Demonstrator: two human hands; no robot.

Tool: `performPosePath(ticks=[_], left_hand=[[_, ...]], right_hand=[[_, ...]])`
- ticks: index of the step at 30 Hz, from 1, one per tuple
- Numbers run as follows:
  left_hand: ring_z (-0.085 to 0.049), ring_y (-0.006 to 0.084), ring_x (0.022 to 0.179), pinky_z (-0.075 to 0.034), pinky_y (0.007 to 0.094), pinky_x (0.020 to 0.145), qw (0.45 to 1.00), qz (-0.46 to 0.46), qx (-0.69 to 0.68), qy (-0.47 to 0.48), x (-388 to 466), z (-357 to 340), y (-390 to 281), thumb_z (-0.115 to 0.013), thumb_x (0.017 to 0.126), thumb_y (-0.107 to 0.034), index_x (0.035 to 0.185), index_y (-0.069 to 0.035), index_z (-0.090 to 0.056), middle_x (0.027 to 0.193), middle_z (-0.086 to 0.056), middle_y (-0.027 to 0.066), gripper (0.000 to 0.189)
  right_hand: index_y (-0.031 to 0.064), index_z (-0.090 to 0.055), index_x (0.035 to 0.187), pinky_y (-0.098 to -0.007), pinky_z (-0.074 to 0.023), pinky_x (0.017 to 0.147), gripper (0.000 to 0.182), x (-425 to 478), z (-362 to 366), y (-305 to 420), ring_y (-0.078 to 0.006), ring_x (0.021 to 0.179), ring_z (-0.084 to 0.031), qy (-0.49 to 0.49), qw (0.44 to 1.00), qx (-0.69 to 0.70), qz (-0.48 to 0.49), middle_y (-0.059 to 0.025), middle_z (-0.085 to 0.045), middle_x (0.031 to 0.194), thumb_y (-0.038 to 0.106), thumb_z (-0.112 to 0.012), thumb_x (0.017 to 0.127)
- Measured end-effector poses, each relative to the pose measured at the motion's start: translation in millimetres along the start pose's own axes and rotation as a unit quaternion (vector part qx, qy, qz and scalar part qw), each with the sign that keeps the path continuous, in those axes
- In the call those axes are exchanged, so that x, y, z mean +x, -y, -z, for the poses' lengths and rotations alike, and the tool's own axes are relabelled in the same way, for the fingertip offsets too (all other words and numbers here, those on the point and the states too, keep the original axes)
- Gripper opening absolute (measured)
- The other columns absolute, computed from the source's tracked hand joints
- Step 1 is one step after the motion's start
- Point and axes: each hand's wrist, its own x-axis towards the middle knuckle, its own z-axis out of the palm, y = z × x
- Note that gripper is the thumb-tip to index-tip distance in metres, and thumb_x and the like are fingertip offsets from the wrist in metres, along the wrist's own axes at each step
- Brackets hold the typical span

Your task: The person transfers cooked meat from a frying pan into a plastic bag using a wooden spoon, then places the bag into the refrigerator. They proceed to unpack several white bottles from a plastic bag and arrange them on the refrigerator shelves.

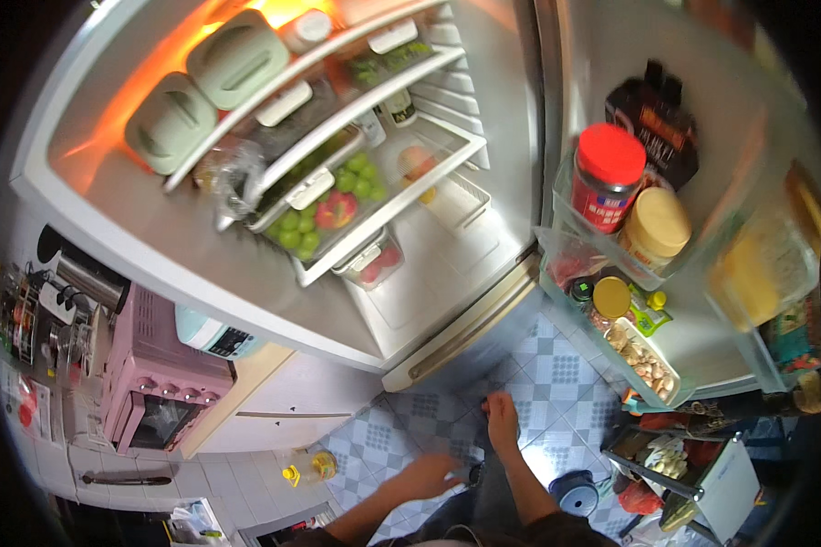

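My left hand (429,473) is low in the picture, blurred, with its fingers stretched out over my legs and nothing visible in them. My right hand (502,418) hangs above the tiled floor, its fingers curled; whether it holds anything is hidden. Both are below the open refrigerator (445,273) and touch none of its contents. On the shelves are two pale green lidded boxes (238,58), a clear box of green fruit (300,229) with one red fruit (335,208), and a small clear box of reddish items (381,263).
The opened door holds a red-lidded jar (610,154), a cream-lidded jar (659,222) and a tray of mushrooms (640,359). At left stands a pink toaster oven (161,383). An oil bottle (311,468), a blue stool (575,492) and a vegetable rack (722,482) are on the floor.
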Motion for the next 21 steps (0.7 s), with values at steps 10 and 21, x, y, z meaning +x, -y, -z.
performPosePath(ticks=[10,21], left_hand=[[-0.058,0.0355,0.095,-0.045,0.0444,0.085,0.998,0.002,0.021,0.061,95.2,-67.0,34.9,-0.055,0.088,-0.029,0.108,-0.004,-0.060,0.104,-0.062,0.0159,0.032],[-0.059,0.0348,0.094,-0.046,0.0449,0.083,0.999,0.021,0.031,0.014,131.0,-7.9,32.6,-0.060,0.085,-0.025,0.104,-0.005,-0.061,0.098,-0.063,0.0163,0.028]], right_hand=[[0.0028,-0.059,0.086,-0.0233,-0.0411,0.057,0.028,-23.8,30.9,-85.7,-0.0095,0.061,-0.052,-0.009,0.984,0.009,-0.175,-0.0036,-0.060,0.072,0.023,-0.043,0.098],[-0.0013,-0.059,0.101,-0.0256,-0.0436,0.081,0.024,174.8,-49.2,87.1,-0.0139,0.087,-0.055,0.067,0.984,0.135,0.097,-0.0067,-0.059,0.092,0.015,-0.042,0.099]])
